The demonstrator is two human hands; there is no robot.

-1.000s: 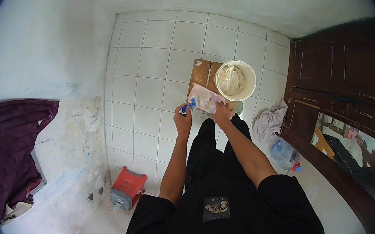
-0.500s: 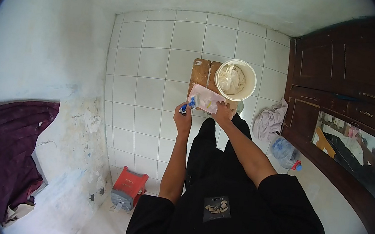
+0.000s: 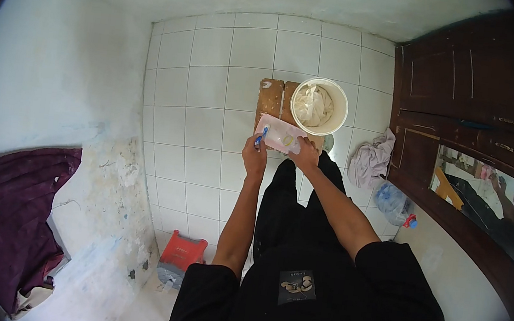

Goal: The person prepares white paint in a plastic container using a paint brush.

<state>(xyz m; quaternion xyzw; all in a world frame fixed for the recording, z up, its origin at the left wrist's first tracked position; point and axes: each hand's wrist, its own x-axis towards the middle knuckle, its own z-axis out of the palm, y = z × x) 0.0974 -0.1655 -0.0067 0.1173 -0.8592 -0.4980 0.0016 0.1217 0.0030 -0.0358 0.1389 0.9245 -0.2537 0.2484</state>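
- Closing the gap: left hand has come in from off to the side and now sits at the left end of the pink pouch; half a second ago it was clearly apart from it, down and to the left.
- Left fingers are curled shut around a small blue piece, likely a cap or nozzle. It was held away from the pouch a second ago; now it touches the pouch's left edge, or overlaps it. Can't tell whether it's seated or just laid against it.
- Right hand hasn't shifted relative to the pouch: fingers closed on the pouch's right end, holding it roughly level.
- Pouch location: in the air between both hands, in front of the person's knees, just on the near side of the white bucket and over the near edge of the wooden board under the bucket.
- Bucket unchanged: upright, pale cloth bunched inside.
- Whole view has drifted slightly, so the head moved a bit; bucket and board sit a little left of where they were.
- My read: blue piece and pouch are being brought together, so this looks like capping or uncapping at the pouch's end. Which one, I can't tell.
- Nearby: crumpled cloth and a plastic water bottle by the dark wooden cabinet, red stool by the left wall.
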